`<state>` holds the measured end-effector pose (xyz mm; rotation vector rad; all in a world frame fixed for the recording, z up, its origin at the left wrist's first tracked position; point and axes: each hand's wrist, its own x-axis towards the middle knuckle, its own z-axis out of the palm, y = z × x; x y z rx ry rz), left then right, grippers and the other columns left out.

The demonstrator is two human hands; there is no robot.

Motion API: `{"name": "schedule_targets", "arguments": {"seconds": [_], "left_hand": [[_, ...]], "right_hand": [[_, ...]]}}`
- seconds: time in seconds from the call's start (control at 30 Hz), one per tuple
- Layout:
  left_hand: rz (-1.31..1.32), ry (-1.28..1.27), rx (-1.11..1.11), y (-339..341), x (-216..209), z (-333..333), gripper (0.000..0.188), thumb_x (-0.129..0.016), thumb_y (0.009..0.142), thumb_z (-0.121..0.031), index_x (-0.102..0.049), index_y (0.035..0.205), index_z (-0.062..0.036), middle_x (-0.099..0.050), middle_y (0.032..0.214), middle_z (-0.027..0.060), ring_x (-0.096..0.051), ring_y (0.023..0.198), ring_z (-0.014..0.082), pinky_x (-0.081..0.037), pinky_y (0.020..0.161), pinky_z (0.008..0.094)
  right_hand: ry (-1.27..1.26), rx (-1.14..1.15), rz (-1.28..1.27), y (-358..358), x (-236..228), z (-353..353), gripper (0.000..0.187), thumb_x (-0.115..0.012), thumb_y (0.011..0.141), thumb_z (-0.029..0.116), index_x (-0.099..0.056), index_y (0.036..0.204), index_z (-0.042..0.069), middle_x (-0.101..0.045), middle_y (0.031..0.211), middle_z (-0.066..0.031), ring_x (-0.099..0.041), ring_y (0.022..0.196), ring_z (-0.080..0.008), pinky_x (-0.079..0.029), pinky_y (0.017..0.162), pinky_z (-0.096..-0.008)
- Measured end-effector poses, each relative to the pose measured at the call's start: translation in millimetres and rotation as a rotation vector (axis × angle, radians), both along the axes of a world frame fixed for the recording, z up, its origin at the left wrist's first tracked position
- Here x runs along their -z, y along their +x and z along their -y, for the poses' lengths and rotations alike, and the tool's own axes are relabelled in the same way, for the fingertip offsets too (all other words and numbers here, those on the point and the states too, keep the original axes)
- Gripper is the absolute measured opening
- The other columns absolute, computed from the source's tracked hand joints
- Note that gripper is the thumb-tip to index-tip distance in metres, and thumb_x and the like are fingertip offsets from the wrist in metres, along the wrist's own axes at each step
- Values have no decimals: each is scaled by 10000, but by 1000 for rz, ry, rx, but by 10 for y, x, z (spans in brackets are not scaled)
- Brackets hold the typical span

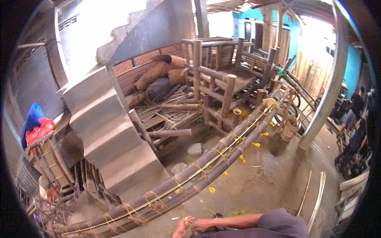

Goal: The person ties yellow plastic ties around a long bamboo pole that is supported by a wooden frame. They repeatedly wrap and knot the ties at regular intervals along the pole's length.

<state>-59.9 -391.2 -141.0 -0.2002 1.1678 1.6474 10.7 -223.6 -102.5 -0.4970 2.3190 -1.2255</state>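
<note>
Left grip (179, 230) clenched around a small yellow bundle (186, 223), right grip (199, 225) drawn in beside it

Both hands meet low in the view, near its bottom edge. The left grip is curled in, grasping the yellow bundle, which shows between the two hands. The right grip is close against it with fingers bent; whether they pinch the bundle or only touch it, I cannot tell. The right forearm (238, 220) stretches in from the right, beside dark cloth (281, 223).

A thin yellow cord (185, 202) rises from the hands toward a pair of bamboo poles. The upper pole (214, 153) and the lower pole (222, 167) run side by side in a long curve from the lower left toward the upper right, with ties along them and pale strips between. More yellow bundles (212, 190) hang in a row along the lower pole, well spaced.

On the floor (258, 190), a loose yellow tangle (240, 213) lies just beyond the right forearm, and long pale sticks (318, 200) lie farther right. Behind the poles stand concrete steps (115, 133) and a bamboo frame (227, 95); a bucket (290, 131) is near their far end
</note>
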Motion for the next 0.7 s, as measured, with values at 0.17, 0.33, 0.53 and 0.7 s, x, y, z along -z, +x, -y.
{"name": "schedule_targets", "arguments": {"seconds": [0.17,0.33,0.53,0.7], "left_hand": [[-325,-238,407,-64,-125,24,327,-444,834,-38,-519,1135,64,-604,1075,176,-453,532,70,-377,480,195],[112,46,-196,-58,-148,-58,251,-486,842,-118,-612,1017,11,-659,933,80,-518,577,89,-416,522,199],[-457,-356,515,-20,-338,-90,269,-451,892,-115,-551,1084,46,-607,1033,117,-580,764,123,-480,615,232],[-40,17,-383,79,-218,-228,242,-470,905,-107,-554,1076,43,-620,974,93,-607,851,163,-501,700,255]], "right_hand": [[99,525,77,-187,-230,-207,273,-514,845,294,-652,915,68,-636,783,-169,-609,742,-304,-457,680,-418],[-42,24,-134,-64,336,-51,315,-510,874,334,-644,966,64,-651,721,-71,-609,657,-235,-467,618,-378],[114,526,-65,-106,-87,-146,310,-545,859,346,-652,968,77,-654,748,-121,-630,670,-268,-486,622,-378],[82,617,-100,54,-312,87,313,-532,850,381,-665,959,119,-646,777,-148,-616,719,-344,-486,642,-433]]}}
